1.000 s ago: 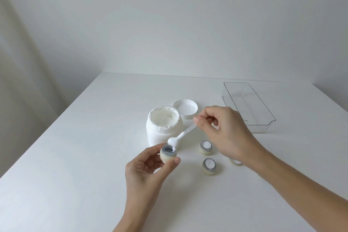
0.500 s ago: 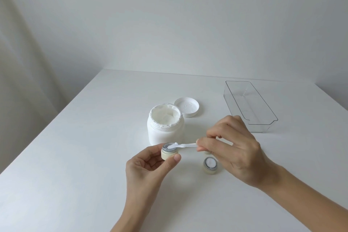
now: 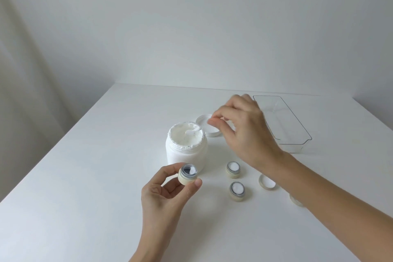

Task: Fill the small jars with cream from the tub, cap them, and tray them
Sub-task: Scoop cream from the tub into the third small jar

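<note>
My left hand (image 3: 163,193) holds a small cream-coloured jar (image 3: 188,174) between thumb and fingers, just in front of the tub; a dab of cream sits at one side of its dark inside. My right hand (image 3: 244,132) pinches a white spatula (image 3: 194,131) whose tip is dipped into the cream of the open white tub (image 3: 186,147). Two small jars (image 3: 233,169) (image 3: 237,191) stand uncapped on the table, both holding cream. Small caps (image 3: 267,182) (image 3: 296,199) lie to their right, the farther one partly hidden by my forearm.
The tub's white lid (image 3: 205,124) lies upside down behind the tub. A clear plastic tray (image 3: 297,134) stands at the back right with nothing in it. The white table (image 3: 85,176) meets a wall at the back.
My right hand has lifted the spatula off the held jar and carried it back to the tub, dipping its tip in the cream. The held jar now shows a dab of cream.
</note>
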